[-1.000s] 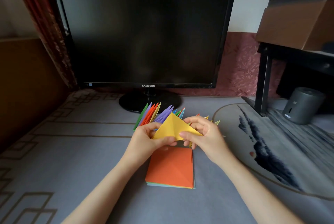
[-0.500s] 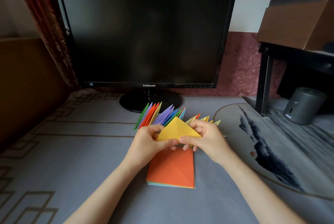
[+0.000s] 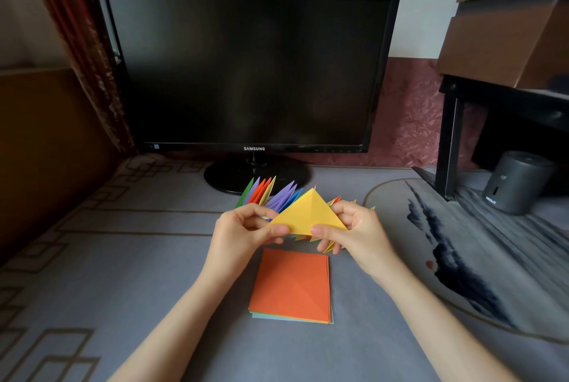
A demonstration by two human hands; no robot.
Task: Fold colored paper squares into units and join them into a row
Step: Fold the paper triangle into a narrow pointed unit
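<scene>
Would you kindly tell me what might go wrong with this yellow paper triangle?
1. The left hand and right hand pinch the yellow folded paper triangle only along its bottom edge; uneven pressure could skew the crease.
2. It is held close to the standing row of multicoloured folded paper units, which a slip might topple.

Your left hand [image 3: 243, 234] and right hand [image 3: 360, 234] hold the folded unit [image 3: 309, 215] between them, above the table [image 3: 123, 258]. The paper stack [image 3: 291, 284] lies on the table nearer you. The row of joined units [image 3: 268, 193] stands behind the folded unit, in front of the monitor [image 3: 246, 64]. A cylinder [image 3: 517, 181] stands far right.
</scene>
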